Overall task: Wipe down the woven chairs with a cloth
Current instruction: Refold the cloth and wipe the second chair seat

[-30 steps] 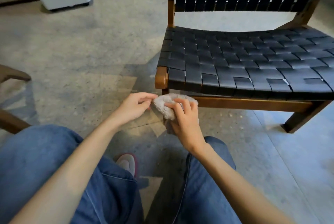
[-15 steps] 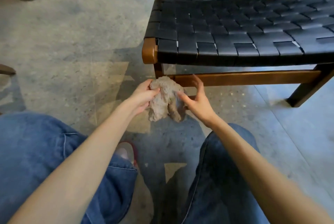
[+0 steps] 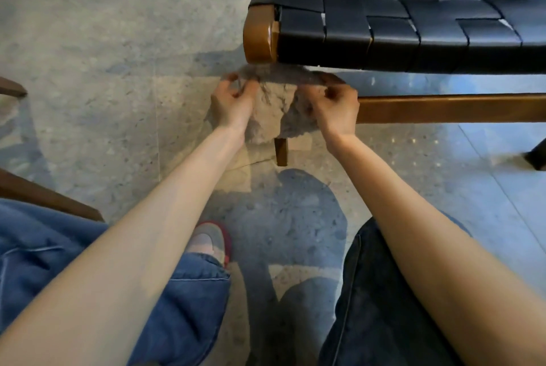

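A: Where is the cloth (image 3: 273,108)?
B: In the air between the two hands, crumpled. Its top edge is drawn out sideways and the rest sags below the grip.

A: Who has hold of it?
B: Both. The left hand (image 3: 230,105) pinches one upper end with curled fingers and thumb, and the right hand (image 3: 336,108) pinches the other the same way. Neither hand is spread flat.

A: And the chair?
B: The woven seat (image 3: 413,11) lies just above and beyond the grip. Its wooden corner (image 3: 260,34) is right over the cloth's top edge, though I cannot tell if they touch. The rail (image 3: 443,107) runs off on the right hand's side. The leg (image 3: 280,151) shows just under the cloth.

A: Which step, then?
B: Readying the cloth, I judge: opening or refolding it. No wiping of the seat yet.

A: And next?
B: Probably gather it into a pad in one hand, lift it onto the straps above the grip and stroke along the weave, pressing at the gaps.

A: Anything else?
B: A shoe (image 3: 211,240) on the floor (image 3: 103,70), below the grip.
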